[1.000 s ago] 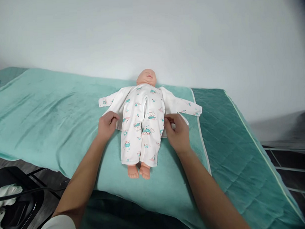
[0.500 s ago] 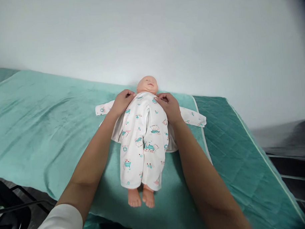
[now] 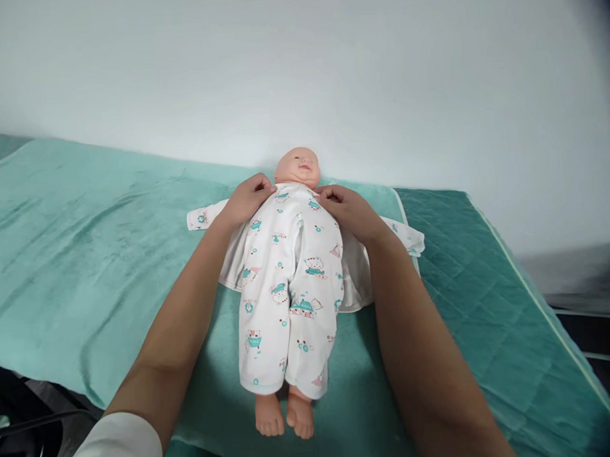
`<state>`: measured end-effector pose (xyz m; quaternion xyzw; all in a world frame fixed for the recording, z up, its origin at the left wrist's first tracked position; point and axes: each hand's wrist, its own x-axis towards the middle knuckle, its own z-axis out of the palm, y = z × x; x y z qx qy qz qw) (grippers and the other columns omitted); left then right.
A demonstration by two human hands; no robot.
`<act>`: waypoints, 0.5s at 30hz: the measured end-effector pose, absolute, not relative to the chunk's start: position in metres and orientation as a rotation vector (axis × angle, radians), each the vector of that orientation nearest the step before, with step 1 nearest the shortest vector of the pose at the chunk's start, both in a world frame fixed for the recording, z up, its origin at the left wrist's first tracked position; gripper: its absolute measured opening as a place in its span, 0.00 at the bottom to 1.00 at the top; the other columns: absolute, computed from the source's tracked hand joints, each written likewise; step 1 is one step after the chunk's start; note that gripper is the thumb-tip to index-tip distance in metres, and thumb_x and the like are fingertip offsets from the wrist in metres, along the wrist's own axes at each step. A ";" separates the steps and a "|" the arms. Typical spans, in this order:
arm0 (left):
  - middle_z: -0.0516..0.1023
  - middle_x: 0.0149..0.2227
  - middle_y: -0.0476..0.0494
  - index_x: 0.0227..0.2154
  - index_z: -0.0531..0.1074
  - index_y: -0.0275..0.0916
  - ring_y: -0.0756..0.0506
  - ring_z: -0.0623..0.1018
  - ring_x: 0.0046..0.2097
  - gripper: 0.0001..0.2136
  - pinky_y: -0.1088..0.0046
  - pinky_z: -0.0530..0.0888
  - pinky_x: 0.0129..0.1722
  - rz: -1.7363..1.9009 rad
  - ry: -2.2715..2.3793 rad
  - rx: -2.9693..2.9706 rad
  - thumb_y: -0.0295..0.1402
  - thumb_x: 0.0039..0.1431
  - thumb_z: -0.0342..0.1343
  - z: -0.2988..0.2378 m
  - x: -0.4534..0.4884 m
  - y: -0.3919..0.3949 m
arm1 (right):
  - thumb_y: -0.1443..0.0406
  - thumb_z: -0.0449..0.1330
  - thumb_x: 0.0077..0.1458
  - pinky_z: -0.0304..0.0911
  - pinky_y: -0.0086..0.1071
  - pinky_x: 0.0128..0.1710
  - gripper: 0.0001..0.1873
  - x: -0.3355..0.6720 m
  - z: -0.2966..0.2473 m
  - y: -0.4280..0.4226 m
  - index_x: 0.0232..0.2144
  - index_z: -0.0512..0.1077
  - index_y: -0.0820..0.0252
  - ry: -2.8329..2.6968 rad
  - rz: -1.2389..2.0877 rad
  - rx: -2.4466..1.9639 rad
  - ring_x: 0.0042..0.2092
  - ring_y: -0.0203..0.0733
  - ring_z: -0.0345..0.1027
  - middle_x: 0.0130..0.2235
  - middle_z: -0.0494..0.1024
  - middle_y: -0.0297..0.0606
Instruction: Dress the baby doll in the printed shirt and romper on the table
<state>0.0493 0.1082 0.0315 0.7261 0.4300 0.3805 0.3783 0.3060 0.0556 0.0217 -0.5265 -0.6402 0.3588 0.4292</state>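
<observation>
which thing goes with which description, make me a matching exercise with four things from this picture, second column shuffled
Things:
1. trousers
2. doll's feet
3. quilted cover
4. left hand

Descriptions:
A. bare, just beyond the hems
B. at the upper end of the printed garment
C. dark green
D. white with teal and pink prints

Pairs: 1-D, 2-A, 3-C, 4-B

A person's left forearm [image 3: 173, 333] and right forearm [image 3: 424, 344] stretched forward, slanting inward from the lower corners, left hand [image 3: 250, 197] and right hand [image 3: 350, 210] apart, almost level, backs upward, fingers curled toward the thumbs, wrists slightly bent.
</observation>
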 end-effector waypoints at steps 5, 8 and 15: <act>0.62 0.25 0.53 0.26 0.61 0.41 0.50 0.62 0.29 0.12 0.69 0.62 0.34 1.068 1.208 1.799 0.34 0.63 0.56 0.025 0.058 0.114 | 0.53 0.61 0.57 0.59 0.34 0.38 0.16 0.307 0.018 0.064 0.25 0.67 0.57 -1.573 0.783 -1.394 0.35 0.39 0.63 0.31 0.73 0.33; 0.63 0.25 0.53 0.26 0.60 0.41 0.49 0.63 0.30 0.11 0.68 0.62 0.36 1.105 1.304 1.802 0.31 0.63 0.55 0.023 0.061 0.118 | 0.58 0.60 0.57 0.56 0.34 0.36 0.13 0.302 0.014 0.075 0.24 0.65 0.56 -1.504 0.600 -1.543 0.31 0.38 0.58 0.25 0.67 0.30; 0.70 0.28 0.52 0.30 0.65 0.41 0.47 0.71 0.34 0.06 0.66 0.69 0.43 1.094 1.370 1.785 0.31 0.61 0.57 0.013 0.064 0.124 | 0.61 0.60 0.56 0.62 0.37 0.42 0.09 0.289 0.009 0.077 0.26 0.66 0.56 -1.398 0.506 -1.590 0.35 0.40 0.65 0.30 0.74 0.33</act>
